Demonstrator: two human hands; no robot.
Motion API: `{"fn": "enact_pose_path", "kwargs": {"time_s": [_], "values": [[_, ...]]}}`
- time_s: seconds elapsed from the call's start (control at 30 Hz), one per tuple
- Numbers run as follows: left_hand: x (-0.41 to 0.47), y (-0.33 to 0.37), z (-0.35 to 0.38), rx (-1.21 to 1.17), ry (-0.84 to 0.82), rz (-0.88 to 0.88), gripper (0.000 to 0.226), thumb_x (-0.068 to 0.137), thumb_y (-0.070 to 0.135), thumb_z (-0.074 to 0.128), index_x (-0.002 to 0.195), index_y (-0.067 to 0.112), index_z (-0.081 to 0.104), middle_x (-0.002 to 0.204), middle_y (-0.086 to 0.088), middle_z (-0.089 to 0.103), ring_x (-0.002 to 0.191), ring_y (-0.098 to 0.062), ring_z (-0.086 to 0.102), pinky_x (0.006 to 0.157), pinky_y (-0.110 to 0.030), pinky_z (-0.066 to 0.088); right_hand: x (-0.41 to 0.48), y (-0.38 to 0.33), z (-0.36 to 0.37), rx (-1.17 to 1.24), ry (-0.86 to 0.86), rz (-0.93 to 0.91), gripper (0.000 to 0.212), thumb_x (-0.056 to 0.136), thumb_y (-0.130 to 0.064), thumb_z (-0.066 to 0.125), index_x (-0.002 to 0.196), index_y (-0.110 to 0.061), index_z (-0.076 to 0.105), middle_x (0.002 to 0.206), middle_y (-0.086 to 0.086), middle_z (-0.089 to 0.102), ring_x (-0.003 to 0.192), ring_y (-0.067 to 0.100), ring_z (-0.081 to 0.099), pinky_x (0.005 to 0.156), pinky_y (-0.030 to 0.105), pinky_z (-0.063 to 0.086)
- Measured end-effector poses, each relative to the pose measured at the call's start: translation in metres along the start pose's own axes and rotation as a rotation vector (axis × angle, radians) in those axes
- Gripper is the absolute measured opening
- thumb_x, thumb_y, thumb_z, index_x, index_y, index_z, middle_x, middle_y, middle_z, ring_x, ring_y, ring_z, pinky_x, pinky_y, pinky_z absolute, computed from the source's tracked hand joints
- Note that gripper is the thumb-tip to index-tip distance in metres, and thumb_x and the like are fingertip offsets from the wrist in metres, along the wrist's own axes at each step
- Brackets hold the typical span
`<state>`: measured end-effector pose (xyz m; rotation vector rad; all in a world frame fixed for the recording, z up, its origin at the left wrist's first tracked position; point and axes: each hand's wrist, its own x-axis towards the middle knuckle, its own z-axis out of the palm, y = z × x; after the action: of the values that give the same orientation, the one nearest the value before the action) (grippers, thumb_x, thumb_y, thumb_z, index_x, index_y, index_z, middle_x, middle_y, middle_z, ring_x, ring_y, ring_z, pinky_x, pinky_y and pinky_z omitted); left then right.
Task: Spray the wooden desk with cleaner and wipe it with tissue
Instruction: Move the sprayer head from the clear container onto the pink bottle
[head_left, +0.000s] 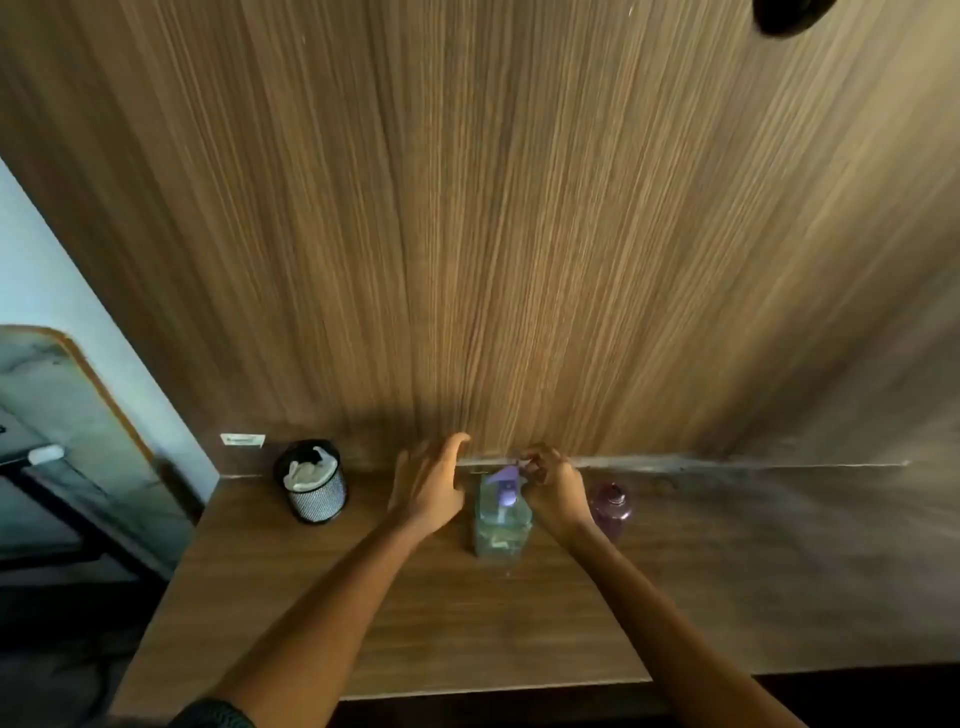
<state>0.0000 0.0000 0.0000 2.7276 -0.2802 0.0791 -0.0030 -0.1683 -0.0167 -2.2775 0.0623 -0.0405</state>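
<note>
A clear cleaner bottle (502, 525) with a purple spray head stands upright on the wooden desk (322, 597), near the back wall. My right hand (553, 486) is at the bottle's right side, with its fingers curled around the spray nozzle. My left hand (428, 486) hovers just left of the bottle, fingers apart and holding nothing. White tissue sits in a black mesh cup (314, 480) at the desk's back left.
A purple bottle (613, 506) stands right of my right hand. A wood-panelled wall (493, 234) rises behind the desk. A small white label (242, 440) is stuck on the wall at left. The desk's left edge drops off beside dark furniture (62, 499).
</note>
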Motion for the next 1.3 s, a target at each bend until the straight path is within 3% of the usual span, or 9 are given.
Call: {"fn": "enact_pose_path", "kwargs": {"time_s": [0.13,0.23,0.43,0.57,0.93,1.0,1.1,1.2,1.3], "values": [[-0.009,0.002,0.025,-0.152,-0.290,-0.156,0.090,0.076,0.024,0.067,0.146,0.027,0.012,0.154,-0.005,0.021,0.142,-0.028,0.016,0.114,-0.042,0.014,-0.006,0.010,0.016,0.005,-0.023,0.064,0.036,0.076,-0.001,0.062,0.111,-0.007,0.058,0.112,0.012,0.062,0.095,0.018,0.057,0.066,0.010,0.039],[-0.010,0.006,0.041,-0.233,-0.368,-0.210,0.108,0.068,0.041,0.075,0.148,0.029,0.004,0.155,-0.001,0.022,0.144,-0.028,0.017,0.115,-0.048,0.012,-0.007,0.018,0.027,0.017,0.002,0.093,0.045,0.074,-0.005,0.070,0.117,-0.004,0.056,0.116,0.011,0.061,0.100,0.018,0.058,0.060,-0.001,0.036],[-0.011,0.015,0.052,-0.343,-0.203,-0.265,0.065,0.066,0.045,0.075,0.123,0.026,0.051,0.125,0.000,0.061,0.121,-0.023,0.053,0.102,-0.045,0.041,-0.007,0.017,0.034,0.044,0.077,0.090,0.037,0.071,-0.018,0.077,0.103,-0.009,0.059,0.100,0.006,0.065,0.087,0.014,0.058,0.061,0.014,0.038],[-0.013,0.027,0.048,-0.096,-0.126,-0.264,0.045,0.084,0.041,0.058,0.122,0.018,0.054,0.121,-0.007,0.063,0.112,-0.026,0.059,0.091,-0.035,0.046,-0.012,0.016,0.041,0.101,0.142,0.117,0.034,0.073,-0.019,0.076,0.102,-0.010,0.060,0.101,0.004,0.066,0.091,0.019,0.064,0.073,0.034,0.056],[-0.012,0.023,0.060,-0.061,-0.159,-0.272,0.048,0.082,0.049,0.056,0.118,0.016,0.054,0.122,-0.008,0.062,0.113,-0.027,0.057,0.093,-0.038,0.045,-0.004,0.029,0.045,0.147,-0.002,0.032,0.013,0.080,-0.012,0.064,0.093,-0.014,0.061,0.099,0.009,0.065,0.098,0.029,0.059,0.085,0.049,0.051],[-0.011,0.022,0.063,-0.075,-0.160,-0.277,0.050,0.079,0.052,0.059,0.116,0.018,0.055,0.120,-0.007,0.063,0.112,-0.026,0.057,0.093,-0.038,0.046,-0.007,0.030,0.044,0.255,-0.042,0.059,0.021,0.082,-0.006,0.057,0.102,-0.012,0.061,0.103,0.011,0.065,0.098,0.030,0.060,0.084,0.044,0.054],[-0.010,0.021,0.070,-0.071,-0.142,-0.278,0.045,0.078,0.048,0.063,0.113,0.021,0.056,0.118,-0.006,0.064,0.111,-0.026,0.058,0.094,-0.039,0.045,-0.013,0.027,0.035,0.553,-0.070,0.123,0.037,0.081,0.009,0.057,0.116,-0.006,0.056,0.101,0.007,0.066,0.094,0.021,0.064,0.072,0.022,0.057],[-0.007,0.020,0.076,-0.020,-0.107,-0.295,0.026,0.087,0.030,0.057,0.112,0.024,0.055,0.119,-0.004,0.063,0.115,-0.024,0.055,0.101,-0.040,0.039,-0.018,0.025,0.037,0.667,0.039,0.141,0.050,0.073,0.008,0.069,0.114,-0.012,0.049,0.096,-0.004,0.061,0.090,0.011,0.062,0.075,0.025,0.057],[-0.003,0.021,0.075,0.023,-0.127,-0.311,0.020,0.089,0.024,0.054,0.108,0.022,0.056,0.114,-0.005,0.063,0.115,-0.025,0.054,0.103,-0.042,0.035,-0.014,0.024,0.047,0.609,0.089,0.172,0.039,0.070,0.000,0.076,0.096,-0.015,0.051,0.091,-0.002,0.061,0.087,0.017,0.063,0.071,0.029,0.057]]}}
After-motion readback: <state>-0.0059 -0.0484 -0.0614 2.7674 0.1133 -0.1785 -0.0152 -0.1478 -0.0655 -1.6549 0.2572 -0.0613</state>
